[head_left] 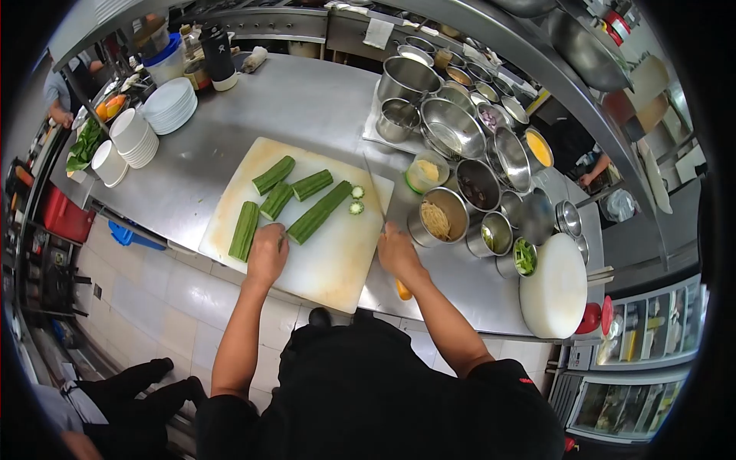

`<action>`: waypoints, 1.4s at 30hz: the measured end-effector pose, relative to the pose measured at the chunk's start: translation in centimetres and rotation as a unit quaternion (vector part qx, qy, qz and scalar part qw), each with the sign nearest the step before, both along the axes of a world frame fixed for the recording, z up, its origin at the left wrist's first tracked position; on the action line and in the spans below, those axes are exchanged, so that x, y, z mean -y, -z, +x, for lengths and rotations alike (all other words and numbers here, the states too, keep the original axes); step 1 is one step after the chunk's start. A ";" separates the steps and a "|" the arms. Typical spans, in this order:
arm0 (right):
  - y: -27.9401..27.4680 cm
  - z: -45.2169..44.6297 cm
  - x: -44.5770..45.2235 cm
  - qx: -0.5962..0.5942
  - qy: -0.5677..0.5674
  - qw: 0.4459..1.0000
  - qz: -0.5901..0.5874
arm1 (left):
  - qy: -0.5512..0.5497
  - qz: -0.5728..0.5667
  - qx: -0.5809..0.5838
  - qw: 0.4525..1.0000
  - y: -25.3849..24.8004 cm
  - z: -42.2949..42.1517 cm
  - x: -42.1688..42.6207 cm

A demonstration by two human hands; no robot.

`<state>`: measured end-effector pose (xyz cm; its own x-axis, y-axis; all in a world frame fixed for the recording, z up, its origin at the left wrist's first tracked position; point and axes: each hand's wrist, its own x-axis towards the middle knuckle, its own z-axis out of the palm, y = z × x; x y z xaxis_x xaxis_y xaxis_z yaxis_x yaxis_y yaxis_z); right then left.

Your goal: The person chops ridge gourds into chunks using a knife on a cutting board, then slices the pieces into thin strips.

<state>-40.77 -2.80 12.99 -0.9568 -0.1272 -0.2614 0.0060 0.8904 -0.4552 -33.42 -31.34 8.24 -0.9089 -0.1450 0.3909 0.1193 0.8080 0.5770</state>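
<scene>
A pale cutting board (322, 268) lies on the steel counter, bearing several ridged green vegetable pieces (320, 212) and two small round end slices (356, 207). At the board's near left, my left hand (268, 249) has its fingers curled, close to the lower end of the leftmost piece (244, 230); what is inside the fingers is hidden. By the board's right edge my right hand (396, 247) is closed on a knife (373, 182), whose thin blade points away from me over the board's right side. A yellow object (403, 290) shows just below my right wrist.
Metal bowls and pots (452, 126) crowd the right side, with a noodle pot (438, 220) nearest. A thick white round block (553, 286) stands far right. Plates (170, 105) and stacked bowls (134, 136) stand left. Other people's arms (595, 170) show at the edges; a shelf (537, 69) hangs above.
</scene>
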 end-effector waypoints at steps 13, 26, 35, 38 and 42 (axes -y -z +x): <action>2.0 -4.0 1.9 -0.141 -0.013 0.990 -0.022 | 0.041 0.000 -0.047 0.998 -2.9 -3.3 -5.4; 3.1 -4.5 9.0 -0.299 -0.130 0.944 -0.040 | 0.022 0.117 -0.033 0.992 -3.1 -2.0 -1.8; 5.0 -1.0 10.6 -0.330 -0.101 0.937 -0.059 | -0.006 0.287 -0.002 0.958 -0.8 2.0 -2.2; 7.2 -1.5 10.7 -0.256 -0.120 0.955 -0.093 | 0.002 0.279 0.006 0.960 -0.5 2.6 -2.3; 8.7 0.6 10.7 -0.189 -0.026 0.947 -0.260 | 0.034 0.250 0.023 0.967 1.3 2.4 -2.8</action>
<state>-40.16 -13.47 4.30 -0.9585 -0.1938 0.2088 -0.2820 0.5399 -0.7931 -31.03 -28.56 6.92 -0.9379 -0.2452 0.2456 0.1263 0.4181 0.8996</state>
